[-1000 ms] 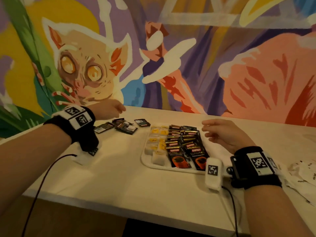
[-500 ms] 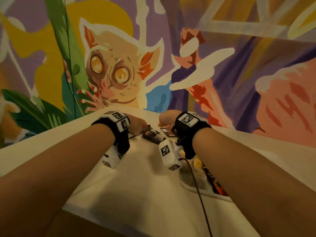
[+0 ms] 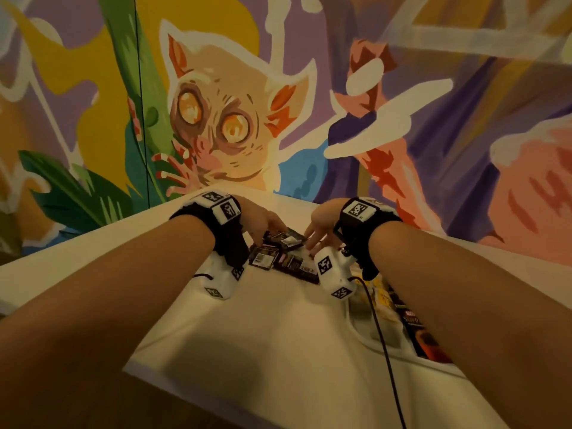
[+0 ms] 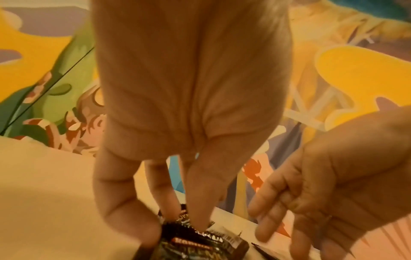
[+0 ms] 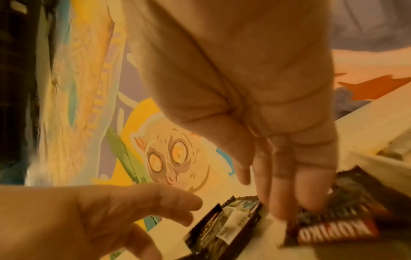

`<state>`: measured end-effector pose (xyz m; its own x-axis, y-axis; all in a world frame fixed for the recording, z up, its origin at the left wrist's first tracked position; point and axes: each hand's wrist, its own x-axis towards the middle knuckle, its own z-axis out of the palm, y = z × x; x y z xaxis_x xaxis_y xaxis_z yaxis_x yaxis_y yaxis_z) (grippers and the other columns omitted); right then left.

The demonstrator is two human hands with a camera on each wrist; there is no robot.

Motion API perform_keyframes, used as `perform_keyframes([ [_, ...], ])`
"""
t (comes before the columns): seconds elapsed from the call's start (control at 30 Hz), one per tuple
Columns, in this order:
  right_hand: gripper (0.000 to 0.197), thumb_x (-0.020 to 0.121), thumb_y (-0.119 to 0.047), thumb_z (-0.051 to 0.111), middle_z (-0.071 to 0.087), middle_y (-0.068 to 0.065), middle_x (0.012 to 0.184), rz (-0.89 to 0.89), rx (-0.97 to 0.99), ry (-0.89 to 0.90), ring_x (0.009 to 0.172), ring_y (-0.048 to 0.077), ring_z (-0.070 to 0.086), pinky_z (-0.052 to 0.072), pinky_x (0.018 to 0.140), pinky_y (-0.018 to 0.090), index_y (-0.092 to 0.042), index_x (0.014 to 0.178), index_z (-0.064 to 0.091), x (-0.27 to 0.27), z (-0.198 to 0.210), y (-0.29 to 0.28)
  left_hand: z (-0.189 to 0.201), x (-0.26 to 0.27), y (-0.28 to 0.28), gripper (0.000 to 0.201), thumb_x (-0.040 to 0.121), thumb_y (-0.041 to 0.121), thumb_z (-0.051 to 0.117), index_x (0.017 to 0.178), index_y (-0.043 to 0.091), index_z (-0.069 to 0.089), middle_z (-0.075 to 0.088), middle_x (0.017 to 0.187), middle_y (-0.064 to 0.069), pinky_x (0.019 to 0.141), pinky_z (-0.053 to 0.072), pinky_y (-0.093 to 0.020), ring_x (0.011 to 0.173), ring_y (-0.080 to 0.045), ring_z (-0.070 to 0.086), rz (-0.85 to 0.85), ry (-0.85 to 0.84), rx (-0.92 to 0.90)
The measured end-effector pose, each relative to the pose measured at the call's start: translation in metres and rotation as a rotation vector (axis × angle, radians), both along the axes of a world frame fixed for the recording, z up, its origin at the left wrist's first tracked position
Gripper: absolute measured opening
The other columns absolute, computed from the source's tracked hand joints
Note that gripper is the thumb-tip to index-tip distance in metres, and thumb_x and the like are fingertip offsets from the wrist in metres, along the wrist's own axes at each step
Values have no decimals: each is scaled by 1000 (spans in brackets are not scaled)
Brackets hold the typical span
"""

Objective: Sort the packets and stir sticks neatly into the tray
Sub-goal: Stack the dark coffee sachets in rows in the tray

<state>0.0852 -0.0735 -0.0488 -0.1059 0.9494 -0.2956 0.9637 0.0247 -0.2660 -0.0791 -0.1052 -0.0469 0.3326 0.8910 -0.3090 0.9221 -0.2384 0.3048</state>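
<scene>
a bright mural fills the wall behind our pale counter [image 3: 247, 335]. at frame centre our left hand [image 3: 260, 219] pinches a dark packet [image 4: 193, 244]; our right hand [image 3: 322, 224] rests straight fingers [image 5: 278, 202] on the loose packets [image 3: 284, 255]. the tray [image 3: 365, 332] sits lower right. we should square them into one stack before lifting.

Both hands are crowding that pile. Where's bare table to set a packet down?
Bare table lies on the near side of the loose dark packets, between the two forearms, and left of the left hand. Crowded: the pile itself, with the right hand at it, and the tray under the right forearm.
</scene>
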Motion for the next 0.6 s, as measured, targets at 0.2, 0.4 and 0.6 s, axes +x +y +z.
perform_keyframes([
  [0.2, 30, 93, -17, 50, 63, 10, 116, 77, 122, -502, 106, 31, 60, 51, 88, 37, -1, 116, 60, -8, 1, 1, 1, -7, -4, 88, 83, 41, 69, 151, 20, 16, 29, 152, -7, 105, 36, -35, 135, -28, 35, 83, 328, 1],
  [0.4, 38, 94, -21, 49, 59, 8, 125, 117, 90, -383, 114, 27, 54, 41, 98, 35, -12, 132, 53, -25, -5, -10, -7, 3, -6, 86, 81, 53, 64, 149, 26, 19, 43, 143, -5, 103, 35, -35, 127, -26, 44, -18, 455, -31],
  [0.6, 39, 92, -16, 52, 54, 10, 133, 90, 198, -388, 121, 31, 52, 44, 100, 36, -5, 130, 50, -15, -12, 2, -6, 6, -7, 76, 85, 41, 66, 147, 23, 27, 39, 145, -3, 97, 39, -31, 123, -24, 47, -31, 376, -41],
])
